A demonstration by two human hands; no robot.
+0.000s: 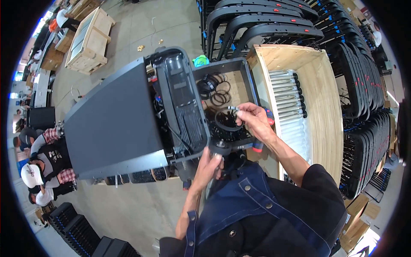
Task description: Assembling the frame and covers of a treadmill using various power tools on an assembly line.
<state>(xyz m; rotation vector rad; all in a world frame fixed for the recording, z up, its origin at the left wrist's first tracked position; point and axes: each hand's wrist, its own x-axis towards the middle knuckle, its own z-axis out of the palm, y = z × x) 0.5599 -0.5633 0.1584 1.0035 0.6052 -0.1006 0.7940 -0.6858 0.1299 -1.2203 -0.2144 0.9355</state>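
Note:
A thin black looped belt (216, 121) hangs from the pinched fingers of my right hand (253, 120), over a dark tray (244, 70). My left hand (209, 166) is closed around a black round part (219, 148) like a small wheel or motor end, just below the tray's near edge. More black loops (220, 98) lie in the tray, with small dark pieces under the held one. Left of my hands is a treadmill (113, 118), its black frame end (182, 90) beside the tray. The undersides of my left fingers are hidden.
A wooden crate (323, 107) with several wrapped metal tubes (284, 92) stands to the right. Stacked black frames (265, 25) rise behind it. A red-and-black tool (269, 118) lies by the tray. Another person (38, 171) is at the treadmill's far left end.

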